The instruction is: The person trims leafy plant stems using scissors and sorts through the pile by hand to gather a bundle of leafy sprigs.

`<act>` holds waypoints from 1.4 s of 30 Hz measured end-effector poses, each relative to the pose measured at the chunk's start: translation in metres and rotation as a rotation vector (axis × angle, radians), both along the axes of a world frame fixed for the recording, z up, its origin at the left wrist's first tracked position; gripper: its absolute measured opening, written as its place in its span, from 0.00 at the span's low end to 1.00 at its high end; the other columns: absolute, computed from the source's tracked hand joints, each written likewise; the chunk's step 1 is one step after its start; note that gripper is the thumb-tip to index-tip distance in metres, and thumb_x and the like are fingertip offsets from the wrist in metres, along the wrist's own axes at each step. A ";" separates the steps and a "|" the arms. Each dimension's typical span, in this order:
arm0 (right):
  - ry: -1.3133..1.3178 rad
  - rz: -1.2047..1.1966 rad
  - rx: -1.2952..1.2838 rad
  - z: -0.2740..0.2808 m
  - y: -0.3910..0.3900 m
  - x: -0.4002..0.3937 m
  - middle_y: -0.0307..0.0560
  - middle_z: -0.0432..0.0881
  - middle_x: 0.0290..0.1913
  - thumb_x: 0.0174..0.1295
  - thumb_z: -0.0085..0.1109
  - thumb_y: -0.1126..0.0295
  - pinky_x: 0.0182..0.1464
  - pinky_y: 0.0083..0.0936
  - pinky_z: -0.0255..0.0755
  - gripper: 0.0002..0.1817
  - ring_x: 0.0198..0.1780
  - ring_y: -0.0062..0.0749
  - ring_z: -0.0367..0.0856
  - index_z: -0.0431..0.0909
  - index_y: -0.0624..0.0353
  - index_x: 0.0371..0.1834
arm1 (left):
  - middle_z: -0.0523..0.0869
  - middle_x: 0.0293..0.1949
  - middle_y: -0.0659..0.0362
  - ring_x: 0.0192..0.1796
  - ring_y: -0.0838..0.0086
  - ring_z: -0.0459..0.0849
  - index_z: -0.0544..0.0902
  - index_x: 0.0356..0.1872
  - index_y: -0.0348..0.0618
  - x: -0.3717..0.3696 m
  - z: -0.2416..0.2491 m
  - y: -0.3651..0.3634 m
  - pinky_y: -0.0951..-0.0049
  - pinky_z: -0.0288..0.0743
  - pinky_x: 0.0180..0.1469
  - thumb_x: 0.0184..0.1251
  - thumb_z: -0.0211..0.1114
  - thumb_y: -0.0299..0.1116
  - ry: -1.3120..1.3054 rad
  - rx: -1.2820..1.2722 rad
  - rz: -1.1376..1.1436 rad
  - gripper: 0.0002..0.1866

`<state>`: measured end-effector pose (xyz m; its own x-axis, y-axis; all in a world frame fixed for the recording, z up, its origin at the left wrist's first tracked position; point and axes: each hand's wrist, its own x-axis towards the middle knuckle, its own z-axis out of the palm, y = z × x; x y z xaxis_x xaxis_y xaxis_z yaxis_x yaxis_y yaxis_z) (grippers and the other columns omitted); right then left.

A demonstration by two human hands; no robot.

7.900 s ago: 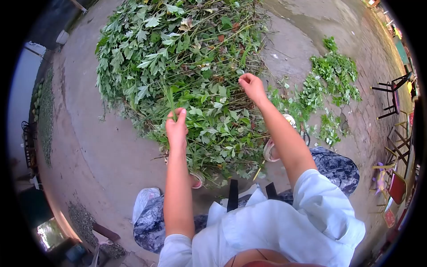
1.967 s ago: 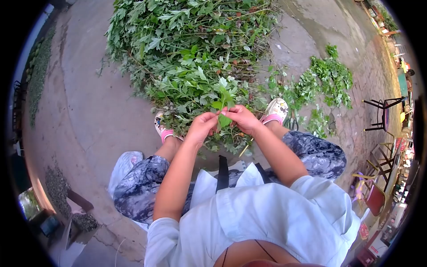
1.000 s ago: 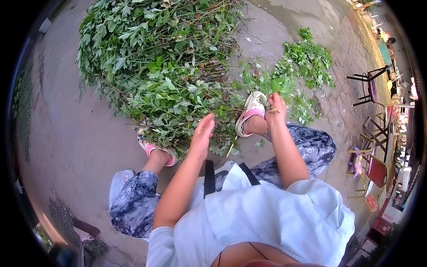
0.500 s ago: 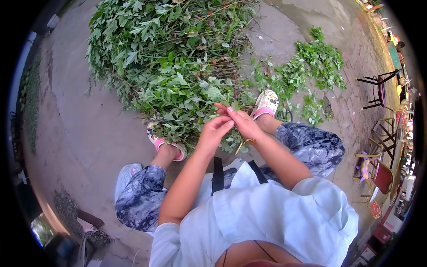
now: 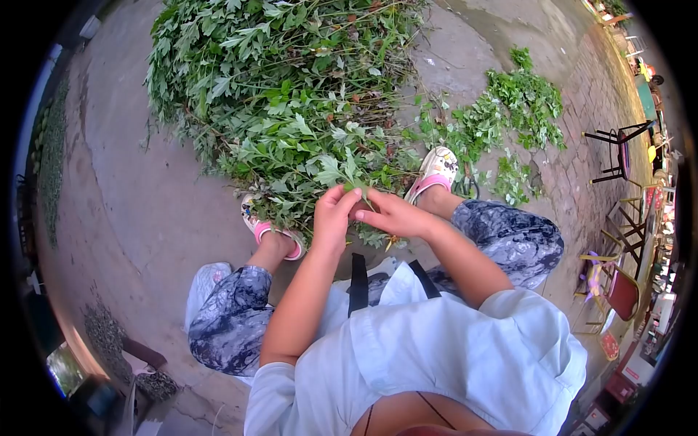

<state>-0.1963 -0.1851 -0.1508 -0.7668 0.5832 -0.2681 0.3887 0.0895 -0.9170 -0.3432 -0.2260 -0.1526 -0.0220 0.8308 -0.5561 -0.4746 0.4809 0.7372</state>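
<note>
A green leafy sprig (image 5: 333, 171) stands up from the fingertips of my left hand (image 5: 333, 218), which is closed with thumb and fingers pinched on its stem. Against it, my right hand (image 5: 396, 215) has its fingers stretched out and its thumb apart, its fingertips beside the lower stem. A yellow band hangs at the right wrist. Just beyond both hands lies a large heap of cut leafy stems (image 5: 276, 109), reaching down between my feet.
Smaller piles of picked leaves (image 5: 523, 109) lie on the paved ground to the right. My shoes (image 5: 436, 171) flank the heap's near end. Folding chairs and a stool (image 5: 618, 149) stand at the right edge. A dark pipe-like object (image 5: 145, 354) is at lower left.
My left hand has moved up and left and now pinches the sprig. My right hand has drawn down slightly, its thumb spreading away from its fingers.
</note>
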 end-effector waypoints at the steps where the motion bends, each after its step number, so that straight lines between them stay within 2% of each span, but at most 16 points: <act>1: -0.001 0.002 0.002 -0.005 0.000 0.000 0.49 0.77 0.33 0.64 0.44 0.60 0.36 0.29 0.70 0.27 0.31 0.30 0.76 0.53 0.64 0.61 | 0.78 0.25 0.65 0.26 0.85 0.72 0.78 0.33 0.40 0.000 0.005 0.001 0.83 0.66 0.30 0.59 0.59 0.30 -0.062 -0.046 0.067 0.05; 3: 0.335 -0.182 -0.558 -0.016 0.000 -0.003 0.48 0.78 0.35 0.65 0.43 0.58 0.41 0.28 0.70 0.27 0.37 0.31 0.77 0.53 0.64 0.61 | 0.79 0.27 0.66 0.27 0.85 0.73 0.78 0.34 0.41 0.000 -0.004 0.000 0.83 0.65 0.30 0.60 0.58 0.30 -0.051 0.030 0.042 0.05; 7: 0.535 -0.315 -0.803 -0.005 0.003 -0.005 0.47 0.77 0.34 0.66 0.35 0.51 0.42 0.24 0.69 0.25 0.40 0.29 0.76 0.59 0.60 0.56 | 0.79 0.28 0.66 0.29 0.85 0.72 0.77 0.36 0.42 -0.001 0.004 0.001 0.83 0.65 0.32 0.61 0.57 0.32 -0.148 0.046 0.107 0.07; 8: 0.549 -0.351 -0.888 0.003 -0.001 -0.006 0.46 0.76 0.30 0.66 0.32 0.50 0.37 0.19 0.68 0.24 0.34 0.27 0.75 0.62 0.59 0.50 | 0.79 0.28 0.66 0.30 0.85 0.72 0.77 0.37 0.42 -0.003 0.007 0.001 0.83 0.65 0.32 0.62 0.56 0.32 -0.204 0.037 0.134 0.07; 13: 0.486 -0.303 -0.814 -0.002 -0.010 -0.015 0.39 0.69 0.21 0.67 0.34 0.53 0.26 0.14 0.62 0.19 0.21 0.20 0.64 0.67 0.59 0.37 | 0.78 0.32 0.64 0.33 0.83 0.72 0.75 0.40 0.42 -0.004 -0.011 0.000 0.83 0.65 0.38 0.64 0.53 0.32 -0.162 0.236 0.008 0.07; 16: 0.379 -0.534 -0.340 -0.009 -0.015 -0.025 0.30 0.63 0.19 0.67 0.39 0.58 0.24 0.14 0.58 0.18 0.22 0.13 0.59 0.66 0.58 0.23 | 0.78 0.31 0.62 0.33 0.82 0.74 0.73 0.38 0.42 0.010 -0.002 0.002 0.81 0.66 0.39 0.65 0.52 0.32 0.039 0.218 0.220 0.06; 19: 0.217 -0.737 -0.085 -0.013 -0.014 -0.021 0.32 0.62 0.18 0.67 0.40 0.58 0.25 0.14 0.60 0.17 0.21 0.15 0.60 0.65 0.56 0.25 | 0.78 0.30 0.60 0.31 0.78 0.76 0.71 0.33 0.42 0.011 0.005 0.004 0.77 0.69 0.39 0.66 0.51 0.33 -0.015 0.128 0.359 0.06; 21: 0.317 -0.933 -0.303 -0.013 -0.010 -0.016 0.31 0.58 0.17 0.67 0.40 0.59 0.24 0.13 0.56 0.16 0.20 0.14 0.57 0.65 0.56 0.24 | 0.77 0.28 0.59 0.27 0.75 0.77 0.68 0.29 0.43 -0.007 0.008 0.010 0.73 0.73 0.39 0.67 0.50 0.35 -0.140 0.106 0.577 0.09; 24: 0.429 -1.077 -0.434 -0.014 0.003 0.003 0.31 0.57 0.16 0.67 0.39 0.63 0.20 0.15 0.51 0.16 0.19 0.13 0.52 0.62 0.57 0.21 | 0.76 0.27 0.59 0.24 0.76 0.76 0.67 0.29 0.43 -0.035 0.001 0.009 0.73 0.75 0.32 0.67 0.51 0.36 -0.136 0.051 0.376 0.09; 26: 0.324 -0.749 -0.011 -0.009 0.012 0.006 0.34 0.63 0.16 0.66 0.43 0.61 0.19 0.19 0.58 0.15 0.17 0.18 0.61 0.69 0.58 0.25 | 0.75 0.25 0.60 0.24 0.79 0.74 0.70 0.34 0.41 -0.039 -0.002 0.007 0.76 0.73 0.26 0.66 0.52 0.34 -0.234 -0.026 0.201 0.07; 27: 0.324 -0.752 -0.011 -0.003 0.015 -0.001 0.34 0.63 0.16 0.66 0.43 0.61 0.19 0.19 0.58 0.15 0.17 0.18 0.61 0.69 0.58 0.25 | 0.75 0.25 0.60 0.24 0.79 0.74 0.70 0.34 0.41 -0.038 -0.001 0.006 0.76 0.73 0.26 0.66 0.52 0.34 -0.233 -0.026 0.198 0.07; 29: 0.270 -0.439 0.777 0.010 0.018 -0.019 0.40 0.71 0.21 0.61 0.48 0.65 0.21 0.26 0.66 0.07 0.20 0.31 0.72 0.73 0.56 0.33 | 0.75 0.25 0.60 0.23 0.81 0.73 0.72 0.41 0.39 -0.034 -0.001 0.005 0.78 0.72 0.24 0.64 0.53 0.32 -0.274 -0.101 0.025 0.09; 30: 0.266 -0.444 0.779 0.012 0.020 -0.017 0.40 0.71 0.21 0.61 0.48 0.65 0.21 0.26 0.66 0.07 0.20 0.31 0.72 0.73 0.56 0.33 | 0.75 0.25 0.60 0.23 0.81 0.73 0.72 0.41 0.39 -0.032 -0.001 0.003 0.78 0.72 0.24 0.64 0.53 0.32 -0.277 -0.101 0.019 0.09; 32: -0.109 -0.016 0.772 0.013 0.021 -0.011 0.44 0.74 0.28 0.55 0.51 0.68 0.25 0.32 0.72 0.10 0.26 0.40 0.77 0.75 0.52 0.40 | 0.77 0.28 0.60 0.25 0.80 0.73 0.74 0.39 0.37 -0.029 -0.004 0.000 0.79 0.72 0.24 0.62 0.54 0.27 -0.220 -0.090 -0.064 0.07; 39: -0.267 0.257 0.791 0.000 0.013 -0.007 0.44 0.74 0.28 0.51 0.51 0.66 0.24 0.31 0.72 0.08 0.25 0.38 0.78 0.73 0.55 0.33 | 0.79 0.27 0.60 0.26 0.76 0.80 0.76 0.35 0.35 -0.027 -0.018 -0.013 0.81 0.74 0.27 0.59 0.55 0.23 0.043 -0.080 -0.193 0.05; 42: -0.285 0.344 0.784 -0.012 -0.001 -0.007 0.46 0.74 0.26 0.50 0.52 0.66 0.24 0.30 0.72 0.07 0.25 0.36 0.79 0.72 0.58 0.26 | 0.78 0.22 0.62 0.20 0.79 0.78 0.75 0.30 0.36 -0.025 -0.024 -0.019 0.81 0.70 0.22 0.59 0.54 0.26 0.507 -0.048 -0.538 0.04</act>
